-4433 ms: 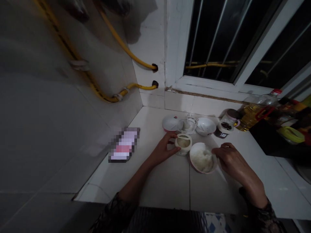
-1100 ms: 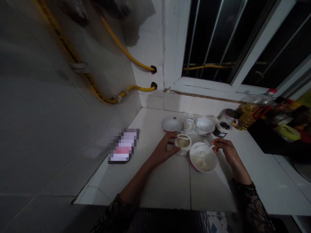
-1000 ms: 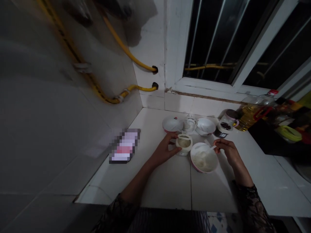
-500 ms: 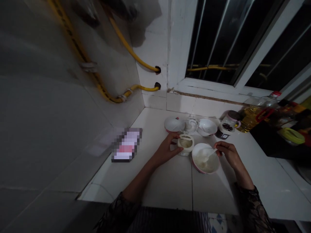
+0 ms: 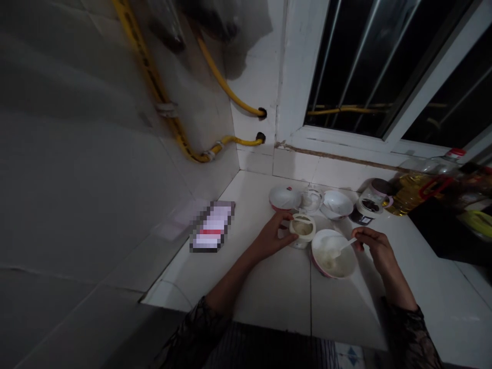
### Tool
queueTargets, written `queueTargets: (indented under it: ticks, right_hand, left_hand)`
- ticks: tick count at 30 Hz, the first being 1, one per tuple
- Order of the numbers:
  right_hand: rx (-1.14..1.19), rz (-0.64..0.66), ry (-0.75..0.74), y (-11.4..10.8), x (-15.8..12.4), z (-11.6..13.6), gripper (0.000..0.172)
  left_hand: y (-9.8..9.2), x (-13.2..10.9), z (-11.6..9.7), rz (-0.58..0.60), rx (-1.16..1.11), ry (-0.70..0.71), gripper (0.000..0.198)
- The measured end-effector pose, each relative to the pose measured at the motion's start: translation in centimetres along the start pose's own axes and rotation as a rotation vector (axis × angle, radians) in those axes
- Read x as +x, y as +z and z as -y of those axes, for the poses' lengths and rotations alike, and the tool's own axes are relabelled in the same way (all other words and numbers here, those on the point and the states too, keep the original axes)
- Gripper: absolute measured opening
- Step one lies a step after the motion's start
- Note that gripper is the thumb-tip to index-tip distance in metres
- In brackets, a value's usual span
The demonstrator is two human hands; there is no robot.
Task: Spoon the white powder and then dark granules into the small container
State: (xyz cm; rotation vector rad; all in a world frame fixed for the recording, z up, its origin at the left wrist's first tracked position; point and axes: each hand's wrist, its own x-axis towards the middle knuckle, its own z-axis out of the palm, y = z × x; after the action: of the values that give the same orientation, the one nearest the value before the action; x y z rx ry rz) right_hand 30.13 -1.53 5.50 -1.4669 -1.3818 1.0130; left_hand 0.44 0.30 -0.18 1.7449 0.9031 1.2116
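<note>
My left hand (image 5: 277,236) grips a small white jar (image 5: 303,242) from its left side, thumb in front and fingers behind. Pale contents show through the jar's open top. Just right of it stands a white bowl (image 5: 322,262) with a reddish outside and a pale, whitish substance inside. Between the fingertips of my right hand (image 5: 373,247) is the handle of a white spoon (image 5: 345,245). The spoon slants down to the left, its head low in the bowl, over or touching the pale contents.
Behind the jar are a bowl (image 5: 285,198), a clear container (image 5: 310,200) and another white bowl (image 5: 337,204). A dark-labelled jar (image 5: 364,211) and an oil bottle (image 5: 408,193) stand to the right. A blurred phone-like slab (image 5: 213,226) lies left on the white counter (image 5: 269,297).
The whole scene has shifted slightly right as the head turned a little left. Both hands keep their holds, and the spoon stays in the bowl in nearly the same pose.
</note>
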Motion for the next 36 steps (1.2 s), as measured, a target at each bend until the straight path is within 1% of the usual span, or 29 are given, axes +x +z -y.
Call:
queueTargets:
  ticks: [3,8,12,15,18,20,23,24,25,28,29,30,31,32,34,36]
  right_hand:
    - [0.067,-0.052,0.028,-0.3,0.3,-0.4,0.017]
    - [0.159,-0.054,0.084,0.0,0.7,-0.8,0.014]
    - [0.232,-0.089,0.1,0.4,0.7,-0.6,0.013]
    - [0.259,-0.103,0.077,0.9,0.8,0.0,0.014]
    - [0.255,-0.114,0.006,1.9,0.7,1.2,0.015]
    - [0.221,-0.119,-0.081,3.0,0.5,2.2,0.016]
    - [0.059,-0.123,-0.297,4.9,-0.1,3.2,0.016]
    - [-0.041,-0.14,-0.402,5.5,-0.4,3.4,0.017]
    - [-0.165,-0.129,-0.532,6.1,-0.7,3.4,0.016]
    - [-0.5,-0.019,-0.949,7.2,-1.3,3.3,0.019]
    - [-0.558,0.007,-1.04,7.3,-1.5,3.3,0.021]
    - [-0.58,0.009,-1.088,7.2,-1.6,3.3,0.023]
    - [-0.569,-0.012,-1.091,7.0,-1.6,3.3,0.024]
    - [-0.531,-0.048,-1.056,6.6,-1.7,3.3,0.022]
    - [-0.393,-0.131,-0.886,5.5,-1.5,3.3,0.016]
    - [-0.235,-0.162,-0.662,4.0,-1.1,3.1,0.017]
  left_hand:
    - [0.0,0.0,0.2,-0.002,0.006,0.006,0.036]
    - [0.0,0.0,0.1,0.001,0.021,0.006,0.036]
    - [-0.1,0.0,-0.1,0.013,0.017,0.006,0.035]
    - [-0.1,0.0,-0.2,0.016,0.019,-0.003,0.036]
    - [-0.1,0.0,-0.2,0.018,0.015,-0.005,0.038]
    - [-0.1,-0.1,-0.2,0.021,0.007,-0.003,0.038]
    - [-0.1,-0.1,-0.2,0.019,-0.008,-0.002,0.04]
    - [-0.1,0.0,-0.2,0.017,-0.014,-0.002,0.041]
    - [-0.1,0.0,-0.2,0.014,-0.02,-0.002,0.042]
    - [0.0,0.0,0.0,0.015,-0.03,-0.001,0.042]
    - [0.0,0.0,0.0,0.014,-0.032,0.0,0.043]
    - [0.0,0.1,0.1,0.014,-0.032,0.001,0.043]
    - [0.0,0.1,0.1,0.012,-0.029,0.004,0.043]
    - [0.0,0.1,0.2,0.011,-0.026,0.006,0.043]
    - [0.0,0.0,0.2,0.009,-0.017,0.006,0.043]
    - [0.0,0.0,0.2,0.01,-0.01,0.004,0.042]
